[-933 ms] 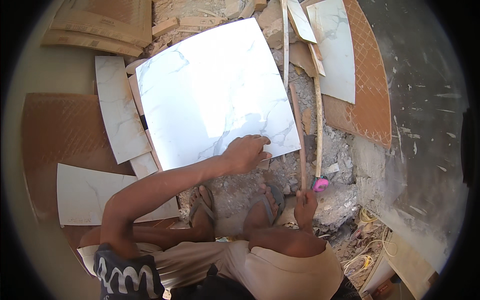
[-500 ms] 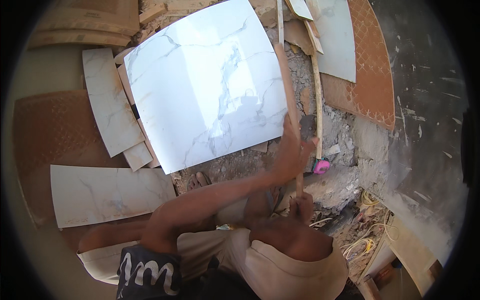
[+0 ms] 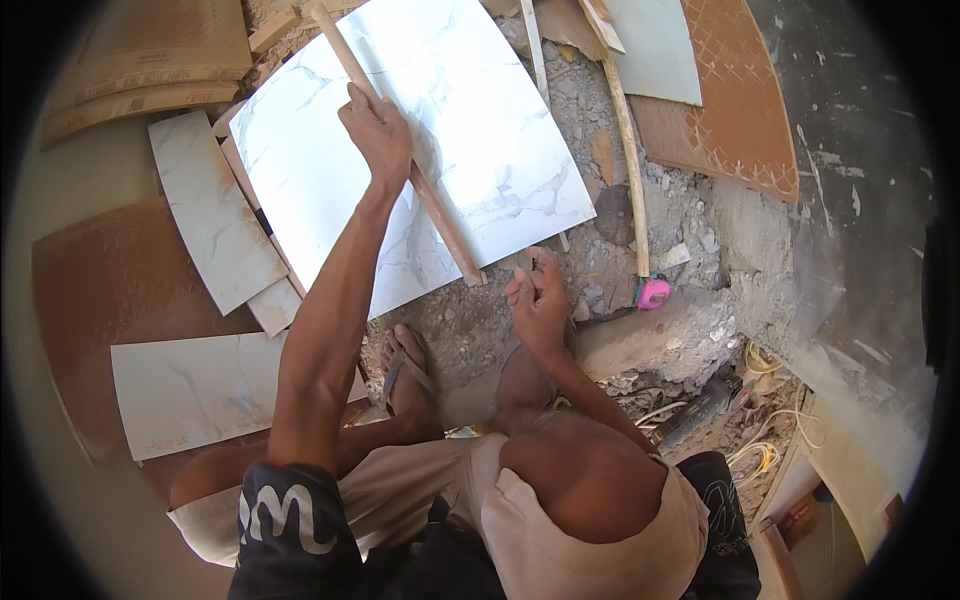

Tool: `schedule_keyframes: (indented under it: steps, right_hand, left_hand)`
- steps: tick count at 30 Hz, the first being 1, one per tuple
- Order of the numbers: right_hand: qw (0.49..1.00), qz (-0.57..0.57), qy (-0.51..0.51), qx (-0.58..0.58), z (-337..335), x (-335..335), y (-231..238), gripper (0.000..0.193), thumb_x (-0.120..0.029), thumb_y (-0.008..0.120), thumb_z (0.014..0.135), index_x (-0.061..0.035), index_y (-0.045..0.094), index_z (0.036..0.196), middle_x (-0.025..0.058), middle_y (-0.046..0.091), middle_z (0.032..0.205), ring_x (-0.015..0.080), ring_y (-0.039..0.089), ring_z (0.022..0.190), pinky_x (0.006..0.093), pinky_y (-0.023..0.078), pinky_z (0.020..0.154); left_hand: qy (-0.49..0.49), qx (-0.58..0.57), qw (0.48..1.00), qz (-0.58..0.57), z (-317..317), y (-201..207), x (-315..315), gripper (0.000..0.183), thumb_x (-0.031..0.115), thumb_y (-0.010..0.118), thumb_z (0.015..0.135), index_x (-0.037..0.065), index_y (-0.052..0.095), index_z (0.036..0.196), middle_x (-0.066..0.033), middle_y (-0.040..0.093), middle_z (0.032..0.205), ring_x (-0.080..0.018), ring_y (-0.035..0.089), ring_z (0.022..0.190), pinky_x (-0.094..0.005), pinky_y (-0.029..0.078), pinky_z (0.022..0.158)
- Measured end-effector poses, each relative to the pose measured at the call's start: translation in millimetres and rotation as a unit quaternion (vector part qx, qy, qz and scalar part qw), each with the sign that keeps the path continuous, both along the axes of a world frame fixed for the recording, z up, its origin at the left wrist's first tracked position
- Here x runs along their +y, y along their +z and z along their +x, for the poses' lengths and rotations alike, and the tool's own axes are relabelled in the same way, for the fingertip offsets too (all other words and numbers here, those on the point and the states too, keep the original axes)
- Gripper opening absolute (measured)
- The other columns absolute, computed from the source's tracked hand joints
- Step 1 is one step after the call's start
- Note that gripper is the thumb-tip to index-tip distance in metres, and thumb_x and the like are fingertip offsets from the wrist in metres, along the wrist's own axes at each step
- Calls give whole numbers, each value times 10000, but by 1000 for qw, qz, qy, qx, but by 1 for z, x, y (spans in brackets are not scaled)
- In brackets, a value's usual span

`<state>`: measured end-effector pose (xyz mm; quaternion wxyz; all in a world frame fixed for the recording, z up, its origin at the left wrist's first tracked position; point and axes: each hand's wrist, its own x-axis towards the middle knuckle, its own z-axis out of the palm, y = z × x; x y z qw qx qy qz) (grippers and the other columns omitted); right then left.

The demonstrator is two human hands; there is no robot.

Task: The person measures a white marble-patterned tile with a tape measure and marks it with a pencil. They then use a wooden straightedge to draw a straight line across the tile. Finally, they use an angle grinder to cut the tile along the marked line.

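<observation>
Wooden strip (image 3: 435, 206) moved over tile (image 3: 500, 130), cardboard boxes (image 3: 150, 50)

Black printed sleeves (image 3: 300, 530), beige shorts (image 3: 570, 570), sandals (image 3: 394, 372).

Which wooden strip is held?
The strip slanting over the large marbled tile, gripped by the left hand; the paler strip by the pink tape measure lies unheld.
</observation>
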<state>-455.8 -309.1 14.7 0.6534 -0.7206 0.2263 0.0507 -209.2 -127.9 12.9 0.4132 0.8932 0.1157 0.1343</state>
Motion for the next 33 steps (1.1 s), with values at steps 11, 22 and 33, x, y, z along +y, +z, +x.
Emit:
schedule_keyframes:
  steps: [11, 22, 33]
  right_hand:
    - [992, 84, -63, 73, -1, 36, -43, 249, -158, 707, 935, 45, 608, 1040, 75, 679, 902, 106, 641, 768, 240, 517, 674]
    - [956, 234, -139, 109, 15, 40, -20, 222, -74, 676, 936, 111, 605, 1036, 175, 717, 906, 196, 722, 819, 268, 588, 731]
    - [940, 270, -175, 118, 17, 38, -21, 148, -26, 669, 927, 111, 630, 968, 180, 712, 898, 209, 727, 796, 279, 598, 711]
  left_hand:
    - [1, 30, 999, 17, 17, -20, -14, 622, 81, 487, 950, -180, 255, 1465, -240, 387, 1180, -329, 445, 1095, -411, 389, 983]
    - [38, 35, 998, 26, 15, -21, -24, 611, 115, 510, 923, -159, 317, 1434, -282, 366, 1186, -372, 368, 1153, -480, 330, 1025]
    - [30, 69, 996, 37, 19, -32, -20, 628, 100, 497, 943, -177, 259, 1454, -248, 310, 1222, -334, 331, 1157, -461, 331, 1026]
